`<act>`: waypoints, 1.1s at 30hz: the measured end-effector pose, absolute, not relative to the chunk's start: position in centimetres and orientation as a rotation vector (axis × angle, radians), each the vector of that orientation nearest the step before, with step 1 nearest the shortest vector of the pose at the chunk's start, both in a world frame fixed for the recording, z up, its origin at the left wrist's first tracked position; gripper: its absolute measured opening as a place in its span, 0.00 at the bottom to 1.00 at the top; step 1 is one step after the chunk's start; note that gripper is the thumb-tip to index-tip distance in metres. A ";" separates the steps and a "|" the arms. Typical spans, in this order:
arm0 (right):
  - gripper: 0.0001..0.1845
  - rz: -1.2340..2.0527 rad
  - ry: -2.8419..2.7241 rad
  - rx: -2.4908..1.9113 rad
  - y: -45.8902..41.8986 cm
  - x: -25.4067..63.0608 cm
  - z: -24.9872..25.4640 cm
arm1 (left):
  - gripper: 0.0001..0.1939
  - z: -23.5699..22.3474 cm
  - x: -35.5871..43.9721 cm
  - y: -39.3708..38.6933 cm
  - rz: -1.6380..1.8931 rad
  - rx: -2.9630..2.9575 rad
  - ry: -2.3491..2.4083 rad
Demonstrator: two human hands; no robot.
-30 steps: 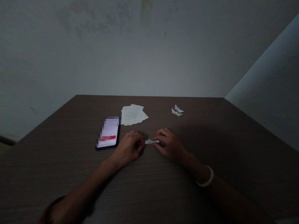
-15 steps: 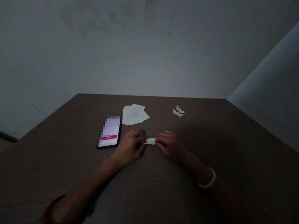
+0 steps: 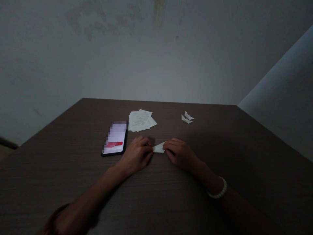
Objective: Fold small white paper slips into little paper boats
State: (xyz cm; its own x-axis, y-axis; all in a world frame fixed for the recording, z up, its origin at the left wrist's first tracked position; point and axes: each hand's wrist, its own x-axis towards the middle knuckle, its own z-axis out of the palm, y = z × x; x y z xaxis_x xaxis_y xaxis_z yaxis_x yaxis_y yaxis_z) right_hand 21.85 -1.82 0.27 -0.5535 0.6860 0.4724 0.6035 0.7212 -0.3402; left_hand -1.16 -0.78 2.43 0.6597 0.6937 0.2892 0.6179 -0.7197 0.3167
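A small folded piece of white paper [image 3: 158,148] spans the gap between my two hands, low over the table. My left hand [image 3: 139,151] pinches its left end between thumb and fingers. At the other end, the fingers of my right hand [image 3: 179,150] are closed on the paper's upper right part. Both ends of the paper are hidden by fingertips. Beyond my right hand sit two small folded paper boats [image 3: 187,119], close together.
A stack of loose printed paper sheets [image 3: 140,120] lies behind my left hand. Left of that hand is a phone [image 3: 114,138] with its screen lit. The dark wooden table [image 3: 156,202] reaches back to a grey wall [image 3: 156,65].
The folded paper has tilted, its right side rising, and more of its face shows between my hands. Both hands stay in nearly the same place.
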 end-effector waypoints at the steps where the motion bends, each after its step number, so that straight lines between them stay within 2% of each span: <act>1: 0.09 0.186 -2.354 -0.958 -1.9 21.9 0.4 | 0.09 2.4 -1.2 -0.8 0.587 2.683 1.068; 6: 0.05 0.201 -2.359 -0.916 -2.1 21.7 0.3 | 0.08 2.4 -1.1 -0.8 0.568 2.671 1.060; 17: 0.08 0.189 -2.405 -0.916 -2.2 21.0 0.3 | 0.09 2.4 -0.9 -0.7 0.536 2.655 1.035; 33: 0.06 0.212 -2.407 -0.903 -2.1 20.7 0.3 | 0.09 1.5 -1.0 -0.2 0.609 2.562 1.066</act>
